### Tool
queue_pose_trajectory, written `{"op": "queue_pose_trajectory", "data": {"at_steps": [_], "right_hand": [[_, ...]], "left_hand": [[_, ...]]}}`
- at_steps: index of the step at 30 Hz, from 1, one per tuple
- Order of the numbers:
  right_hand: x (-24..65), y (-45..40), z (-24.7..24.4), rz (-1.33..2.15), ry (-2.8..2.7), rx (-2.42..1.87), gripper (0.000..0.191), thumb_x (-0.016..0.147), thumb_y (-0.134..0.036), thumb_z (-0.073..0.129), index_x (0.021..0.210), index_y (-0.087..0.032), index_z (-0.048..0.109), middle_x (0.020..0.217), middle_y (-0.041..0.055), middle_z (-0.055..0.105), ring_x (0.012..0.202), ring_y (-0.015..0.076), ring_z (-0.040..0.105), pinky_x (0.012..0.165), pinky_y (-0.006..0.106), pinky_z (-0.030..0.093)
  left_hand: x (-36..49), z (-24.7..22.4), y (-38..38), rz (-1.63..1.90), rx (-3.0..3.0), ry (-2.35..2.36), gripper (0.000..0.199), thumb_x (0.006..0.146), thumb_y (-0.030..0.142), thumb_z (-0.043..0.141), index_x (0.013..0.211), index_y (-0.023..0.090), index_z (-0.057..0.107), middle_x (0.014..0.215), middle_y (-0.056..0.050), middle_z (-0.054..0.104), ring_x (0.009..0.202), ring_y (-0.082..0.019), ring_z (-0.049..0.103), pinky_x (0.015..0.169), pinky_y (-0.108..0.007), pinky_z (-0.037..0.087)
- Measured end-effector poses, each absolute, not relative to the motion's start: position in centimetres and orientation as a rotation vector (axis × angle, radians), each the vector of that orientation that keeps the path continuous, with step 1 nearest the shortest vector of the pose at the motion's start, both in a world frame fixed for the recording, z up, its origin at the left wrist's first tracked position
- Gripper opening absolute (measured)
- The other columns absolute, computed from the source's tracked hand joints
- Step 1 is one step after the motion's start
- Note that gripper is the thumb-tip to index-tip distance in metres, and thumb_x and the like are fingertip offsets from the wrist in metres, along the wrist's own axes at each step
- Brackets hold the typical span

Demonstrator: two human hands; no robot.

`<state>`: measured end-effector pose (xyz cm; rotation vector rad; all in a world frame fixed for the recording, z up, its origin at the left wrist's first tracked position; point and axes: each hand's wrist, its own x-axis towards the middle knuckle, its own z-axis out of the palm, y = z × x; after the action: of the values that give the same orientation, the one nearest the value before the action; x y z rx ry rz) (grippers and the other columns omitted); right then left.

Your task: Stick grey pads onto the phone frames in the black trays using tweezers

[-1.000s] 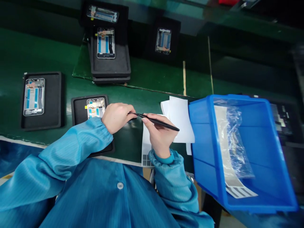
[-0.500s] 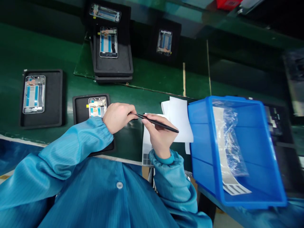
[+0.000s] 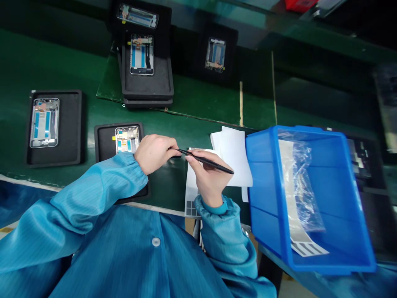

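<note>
In my right hand (image 3: pixel 211 181) is a pair of black tweezers (image 3: pixel 214 163), its tips pointing left toward my left fingertips. My left hand (image 3: pixel 155 153) is closed in a pinch on a small dark thing, too hidden to name, at the tweezers' tips. Beneath my left forearm lies a black tray (image 3: pixel 104 145) with an opened phone (image 3: pixel 126 137) in it; a yellow tab sticks out at its left side, and my hand and sleeve cover its lower part. Below my right hand, a white sheet with grey squares (image 3: pixel 191 192) reaches the bench's front edge.
A blue bin (image 3: pixel 263 194) at right holds a label strip (image 3: pixel 287 174) and clear plastic wrap (image 3: pixel 305 186). White paper (image 3: pixel 237 159) lies against it. Another tray with an opened phone (image 3: pixel 45 123) is at left. Stacked trays (image 3: pixel 147 89) and more opened phones stand farther back.
Both hands stay almost still, with the tweezers held in the same place. The view shifts very slightly.
</note>
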<state>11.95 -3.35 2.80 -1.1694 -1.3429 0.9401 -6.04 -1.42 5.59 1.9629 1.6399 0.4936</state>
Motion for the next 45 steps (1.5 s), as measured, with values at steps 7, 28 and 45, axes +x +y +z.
{"op": "queue_pose_trajectory", "data": {"at_steps": [7,28,45], "right_hand": [[11.97,-3.36,2.71,0.933,-1.332,-1.201,0.015,0.074,-0.029,0.086,0.086,-0.025,0.077,0.087,0.0035,0.079,0.086,0.0227,0.076,0.082,0.041,0.066],[12.19,-3.44,2.43,0.913,-1.360,-1.161,0.017,0.074,-0.019,0.086,0.087,-0.026,0.078,0.089,0.0021,0.080,0.085,0.0222,0.076,0.085,0.042,0.064],[12.03,-3.43,2.47,0.905,-1.360,-1.171,0.016,0.074,-0.022,0.085,0.087,-0.024,0.077,0.089,0.0033,0.080,0.087,0.0223,0.076,0.084,0.041,0.065]], "left_hand": [[-6.04,5.57,-1.34,0.496,1.989,1.651,0.011,0.088,0.030,0.069,0.082,0.025,0.076,0.086,0.001,0.079,0.082,-0.020,0.072,0.071,-0.030,0.047],[-6.15,5.40,-1.39,0.536,1.957,1.633,0.008,0.085,0.029,0.073,0.079,0.024,0.075,0.081,0.002,0.077,0.075,-0.018,0.070,0.068,-0.029,0.045],[-6.32,5.69,-1.36,0.453,1.938,1.633,0.012,0.088,0.032,0.069,0.084,0.023,0.077,0.085,0.000,0.079,0.081,-0.019,0.072,0.072,-0.029,0.046]]}}
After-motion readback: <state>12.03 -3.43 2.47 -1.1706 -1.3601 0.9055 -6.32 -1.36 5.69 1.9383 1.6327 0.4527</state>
